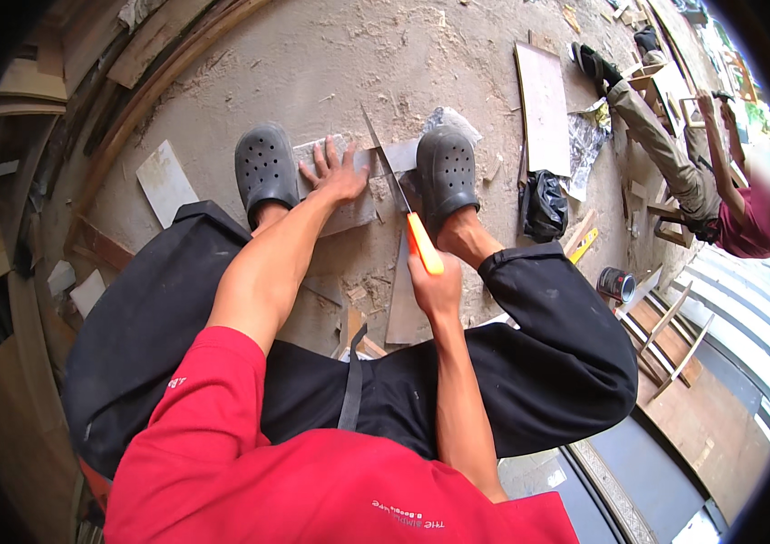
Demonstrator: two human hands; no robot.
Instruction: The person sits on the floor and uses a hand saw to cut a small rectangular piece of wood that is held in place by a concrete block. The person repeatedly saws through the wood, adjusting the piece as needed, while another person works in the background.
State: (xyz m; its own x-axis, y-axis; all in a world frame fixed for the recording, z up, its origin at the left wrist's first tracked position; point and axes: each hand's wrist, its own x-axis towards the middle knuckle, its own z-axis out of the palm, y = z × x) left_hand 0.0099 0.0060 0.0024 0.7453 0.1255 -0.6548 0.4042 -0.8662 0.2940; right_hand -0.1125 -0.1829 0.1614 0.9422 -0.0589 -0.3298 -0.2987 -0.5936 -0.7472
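Nearest to you, your right hand (437, 288) is clenched around the orange handle of the handsaw (400, 207). The blade runs away from you and lies across the grey board (349, 186), near the middle of its length. The handle is plastic and smooth, so I judge it can turn in a sweaty palm; hold it full, close to the blade end, as you do now.

A little farther, your left hand (338, 172) lies flat on the board with the fingers spread, just left of the blade. It presses and grasps nothing. The fingers are near the teeth, so keep them on that side and not closer.

The board lies on the dusty concrete floor (349, 63), between your two dark clogs. The left clog (264, 166) touches its left end, and the right clog (447, 168) stands on its right part. The board looks thin, stiff and rather light, so I think it can slide or shake under the saw if feet and palm do not hold it. A thin sheet can also splinter at the cut edge.

Farther right on the floor are a black bag (544, 204) and a small tin can (616, 284). At the far right edge another person (721, 195) works with wooden frames.
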